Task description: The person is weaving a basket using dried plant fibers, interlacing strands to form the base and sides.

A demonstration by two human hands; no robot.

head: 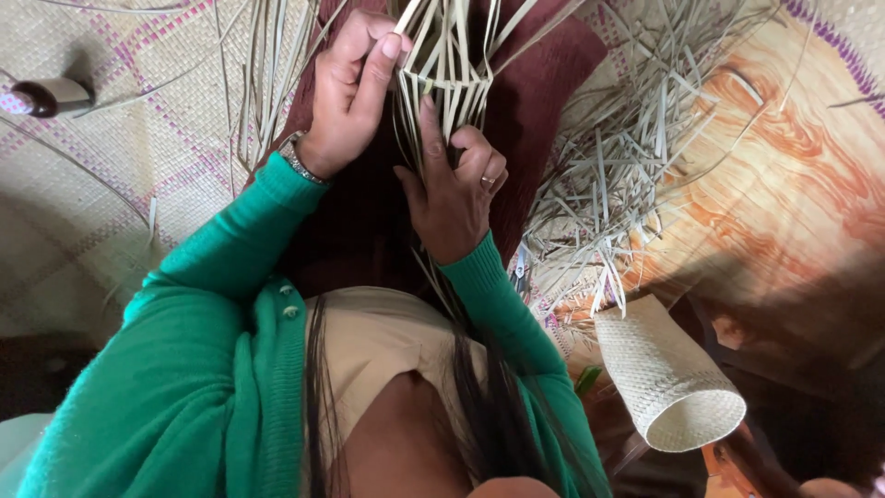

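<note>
A piece of weaving made of pale dried leaf strips (449,69) stands on my lap over a dark maroon cloth (544,83). My left hand (346,92), with a bracelet at the wrist, pinches strips at the weaving's left side between thumb and fingers. At the lower right of the weaving my right hand (456,189), wearing a ring, grips more strips with curled fingers. Both arms are in green sleeves. The loose strip ends fan upward out of the frame.
A heap of loose dried strips (613,175) lies to the right on a woven mat (120,138) with pink lines. A finished woven cylinder (668,378) lies on its side at lower right. A small dark object (41,95) rests at far left.
</note>
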